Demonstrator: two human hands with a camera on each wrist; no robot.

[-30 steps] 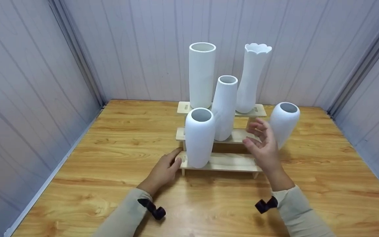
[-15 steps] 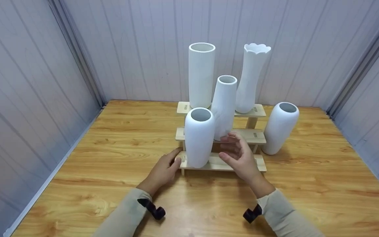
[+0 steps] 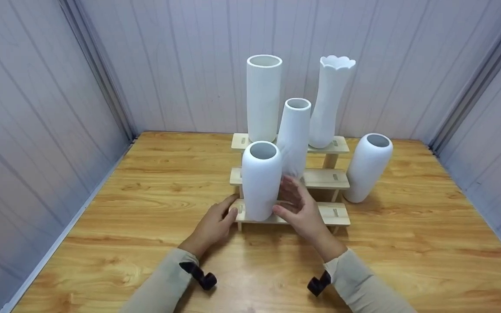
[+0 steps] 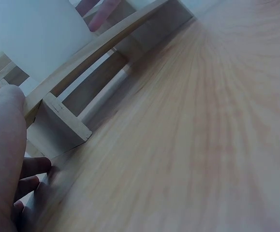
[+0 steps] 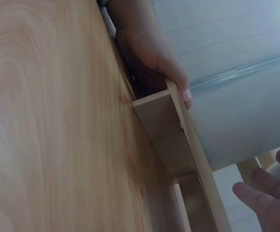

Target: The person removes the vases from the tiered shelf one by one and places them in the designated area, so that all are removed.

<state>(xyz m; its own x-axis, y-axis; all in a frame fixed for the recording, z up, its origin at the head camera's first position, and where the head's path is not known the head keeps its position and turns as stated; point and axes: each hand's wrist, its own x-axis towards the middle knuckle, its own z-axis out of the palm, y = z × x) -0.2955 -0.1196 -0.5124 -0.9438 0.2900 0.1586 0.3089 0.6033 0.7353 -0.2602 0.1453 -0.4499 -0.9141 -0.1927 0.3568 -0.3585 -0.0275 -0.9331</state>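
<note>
A three-tier wooden stand [image 3: 307,215] stands on the table. My left hand [image 3: 213,224] grips the left end of its lowest plank, thumb on top and fingers down by the side leg [image 4: 57,128]. On that plank, at the left, stands a rounded white vase [image 3: 261,184]. Close to the vase's right side is my right hand [image 3: 305,215], fingers loosely bent; in the right wrist view its fingertips [image 5: 246,191] look apart from the vase. A tapered white vase [image 3: 295,134] stands on the middle tier, its base partly hidden behind the front vase and my right hand.
The top tier carries a straight cylindrical vase [image 3: 264,100] at left and a vase with a scalloped rim [image 3: 331,104] at right. Another rounded white vase [image 3: 368,169] stands on the wooden table [image 3: 146,182] right of the stand. Panelled walls [image 3: 189,65] enclose the back and sides.
My right hand has moved left from near the vase on the table to beside the rounded vase on the lowest tier. My left hand stays on the stand's end.
</note>
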